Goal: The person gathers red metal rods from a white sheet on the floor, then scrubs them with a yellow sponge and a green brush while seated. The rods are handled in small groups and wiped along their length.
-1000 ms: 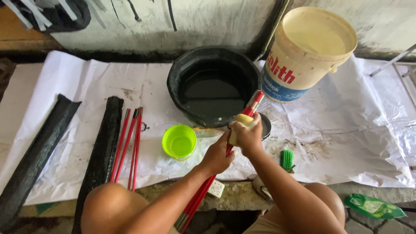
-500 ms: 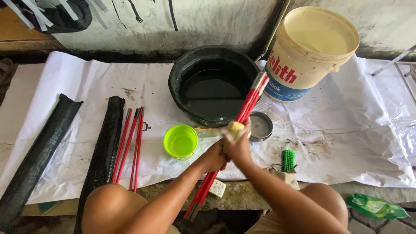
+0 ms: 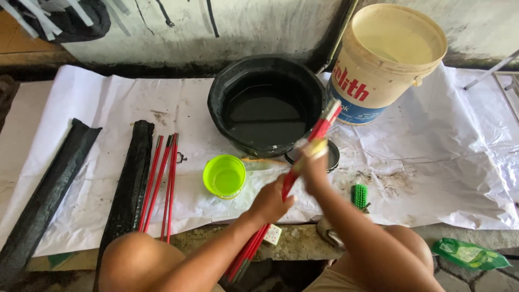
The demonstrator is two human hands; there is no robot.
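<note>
- Between the two hands, a bundle of thin red sticks [image 3: 303,157] runs slantwise, its top near the rim of the black basin [image 3: 265,103], its lower end down by the knees.
- Left hand [image 3: 270,203] has its fingers closed round the middle of the bundle.
- Right hand [image 3: 313,167] is curled shut on a small yellowish pad [image 3: 316,147], pressed against the sticks above the left fingers.
- Compared with a second ago, the right hand sits higher along the bundle and is blurred, so I judge it is rubbing along the sticks.
- Just left of the left fingers stands a lime-green cup [image 3: 224,176]; further left lie more red sticks [image 3: 159,184] and two black strips [image 3: 130,184].
- Beyond the fingertips stands a cream bucket [image 3: 389,59]; a green brush [image 3: 359,196] lies to their right on the white sheet [image 3: 465,162].
</note>
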